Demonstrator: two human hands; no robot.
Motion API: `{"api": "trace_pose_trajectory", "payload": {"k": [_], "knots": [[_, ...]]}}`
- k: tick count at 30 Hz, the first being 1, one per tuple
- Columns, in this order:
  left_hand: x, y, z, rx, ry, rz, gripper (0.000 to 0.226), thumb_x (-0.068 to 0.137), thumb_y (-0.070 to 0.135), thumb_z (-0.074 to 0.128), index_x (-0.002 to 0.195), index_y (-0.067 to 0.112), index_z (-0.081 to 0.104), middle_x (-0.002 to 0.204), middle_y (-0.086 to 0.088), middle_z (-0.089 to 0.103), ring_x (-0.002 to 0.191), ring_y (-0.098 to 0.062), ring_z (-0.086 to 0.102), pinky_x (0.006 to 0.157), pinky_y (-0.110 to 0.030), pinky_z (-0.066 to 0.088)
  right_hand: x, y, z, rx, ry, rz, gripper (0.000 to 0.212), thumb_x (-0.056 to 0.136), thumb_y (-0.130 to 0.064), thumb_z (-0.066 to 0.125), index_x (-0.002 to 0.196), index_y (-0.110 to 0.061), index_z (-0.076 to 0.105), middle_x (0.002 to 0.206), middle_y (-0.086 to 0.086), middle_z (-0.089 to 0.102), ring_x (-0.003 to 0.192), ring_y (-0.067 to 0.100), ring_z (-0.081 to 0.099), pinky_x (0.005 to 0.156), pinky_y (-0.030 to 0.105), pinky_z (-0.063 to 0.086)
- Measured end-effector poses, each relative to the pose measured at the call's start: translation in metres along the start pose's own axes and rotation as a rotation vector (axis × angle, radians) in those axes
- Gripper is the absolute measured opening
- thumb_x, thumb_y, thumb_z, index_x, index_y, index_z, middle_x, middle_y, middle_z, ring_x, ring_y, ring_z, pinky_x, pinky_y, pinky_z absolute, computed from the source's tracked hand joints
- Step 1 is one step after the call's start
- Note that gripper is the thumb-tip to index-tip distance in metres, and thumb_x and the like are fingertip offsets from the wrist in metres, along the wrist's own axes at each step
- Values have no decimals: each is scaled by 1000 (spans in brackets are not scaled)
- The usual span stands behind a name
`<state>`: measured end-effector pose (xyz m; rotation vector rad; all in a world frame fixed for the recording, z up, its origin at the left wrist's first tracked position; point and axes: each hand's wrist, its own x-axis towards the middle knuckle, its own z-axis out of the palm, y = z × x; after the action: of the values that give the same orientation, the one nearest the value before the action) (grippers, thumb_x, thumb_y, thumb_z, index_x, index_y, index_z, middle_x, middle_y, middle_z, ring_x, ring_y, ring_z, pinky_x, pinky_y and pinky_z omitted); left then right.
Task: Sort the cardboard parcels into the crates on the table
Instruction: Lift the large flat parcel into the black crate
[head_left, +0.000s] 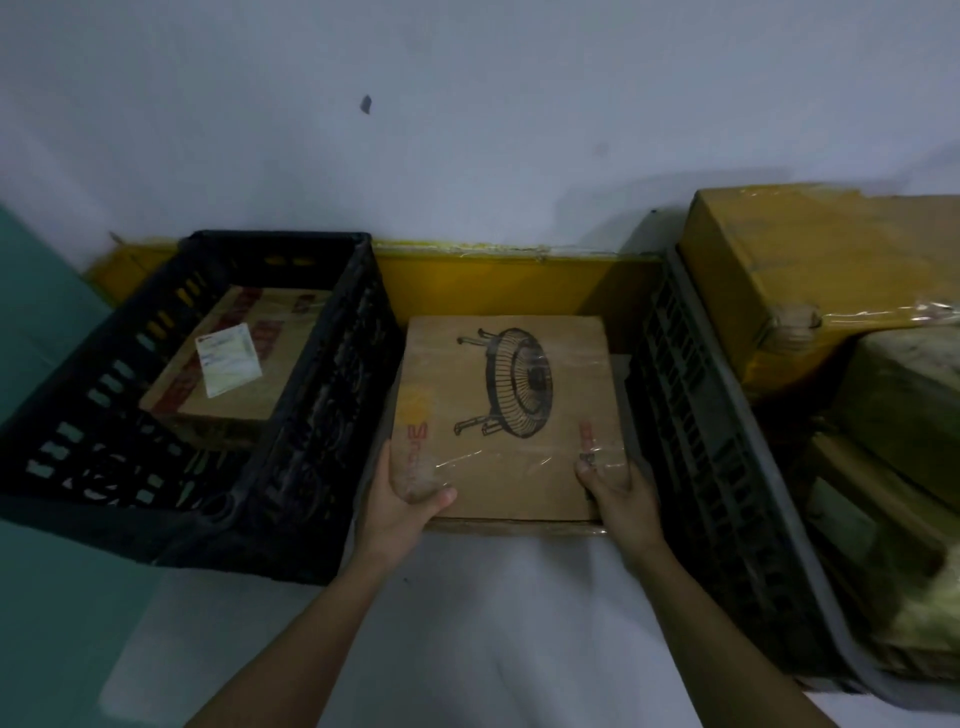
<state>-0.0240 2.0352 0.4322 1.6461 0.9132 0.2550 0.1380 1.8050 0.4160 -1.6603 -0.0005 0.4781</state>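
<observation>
Both hands are gripping a flat cardboard parcel (506, 415) printed with a fan drawing. The left hand (402, 501) is clasping its near left corner, thumb lying on top, and the right hand (618, 493) is clasping the near right corner the same way. The parcel is sitting between two crates, over a pale surface (467, 623) that is running toward a plain whitish wall (467, 130); whether it is resting on something or being held up cannot be told. A yellow strip (493, 280) is lining the foot of the wall. The black crate (171, 395) on the left is holding another parcel with a white label (228, 364). The grey crate (727, 467) on the right is carrying yellow taped boxes (810, 270). A teal area (47, 597) is showing at the far left.
</observation>
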Motion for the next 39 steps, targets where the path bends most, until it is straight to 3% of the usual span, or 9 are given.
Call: {"api": "trace_pose_trajectory", "payload": {"k": [4, 11, 17, 22, 28, 33, 35, 37, 39], "knots": [[-16, 23, -8, -20, -1, 73, 118, 66, 24, 92, 157, 31, 17, 150, 9, 44, 134, -9, 44, 107, -29, 38, -27, -21, -4, 7, 41, -59, 26, 80, -41, 79, 104, -45, 68, 101, -23, 73, 92, 0, 69, 70, 14, 54], [-53, 61, -30, 474, -9, 193, 98, 87, 42, 72, 158, 34, 5, 164, -1, 7, 146, -29, 20, 114, -44, 30, -79, -65, 10, -315, 202, -229, 66, 83, -50, 73, 141, -31, 48, 124, -6, 64, 117, 21, 60, 94, 38, 52], [-102, 91, -20, 130, -258, 274, 86, 89, 48, 68, 156, 38, 14, 163, 6, 16, 147, -15, 21, 114, -32, 23, -132, -97, 22, -658, 335, -283, 75, 90, -52, 64, 154, -31, 30, 152, 6, 42, 138, 32, 40, 107, 61, 37], [-135, 106, -13, -12, -420, 225, 88, 84, 68, 60, 155, 44, 14, 163, 6, 21, 148, -21, 23, 117, -48, 28, -191, -102, 44, -918, 377, -411, 73, 92, -58, 56, 154, -35, 26, 159, 7, 30, 145, 34, 28, 111, 63, 30], [-156, 109, -15, -103, -206, 171, 97, 82, 71, 60, 156, 40, 6, 163, -4, 21, 144, -32, 31, 109, -50, 36, -245, -95, 94, -1240, 380, -496, 74, 92, -55, 51, 154, -35, 17, 159, 12, 26, 142, 40, 24, 105, 61, 31], [-150, 93, -44, -218, -199, 120, 88, 87, 59, 63, 156, 43, 10, 157, -2, 34, 136, -29, 42, 101, -45, 42, -260, -112, 99, -1395, 195, -613, 77, 84, -78, 30, 150, -40, 23, 152, 6, 34, 134, 35, 32, 100, 54, 34], [-145, 91, -56, -215, -229, 112, 85, 87, 60, 61, 155, 46, 12, 154, 1, 39, 133, -26, 45, 101, -43, 43, -256, -131, 87, -1364, 19, -629, 75, 82, -83, 24, 142, -41, 40, 138, -2, 49, 123, 25, 44, 97, 49, 42], [-140, 87, -65, -240, -231, 121, 77, 88, 60, 59, 152, 51, 17, 150, 6, 43, 127, -20, 48, 101, -44, 45, -247, -151, 75, -1022, -121, -514, 60, 88, -77, 32, 121, -35, 61, 114, -9, 66, 100, 10, 60, 85, 36, 55], [-137, 86, -69, -259, -236, 118, 68, 90, 59, 58, 147, 57, 22, 145, 11, 46, 120, -14, 50, 100, -43, 45, -233, -161, 65, -720, -35, -427, 44, 94, -60, 49, 119, -27, 64, 113, -6, 69, 89, 3, 65, 69, 19, 54]]}}
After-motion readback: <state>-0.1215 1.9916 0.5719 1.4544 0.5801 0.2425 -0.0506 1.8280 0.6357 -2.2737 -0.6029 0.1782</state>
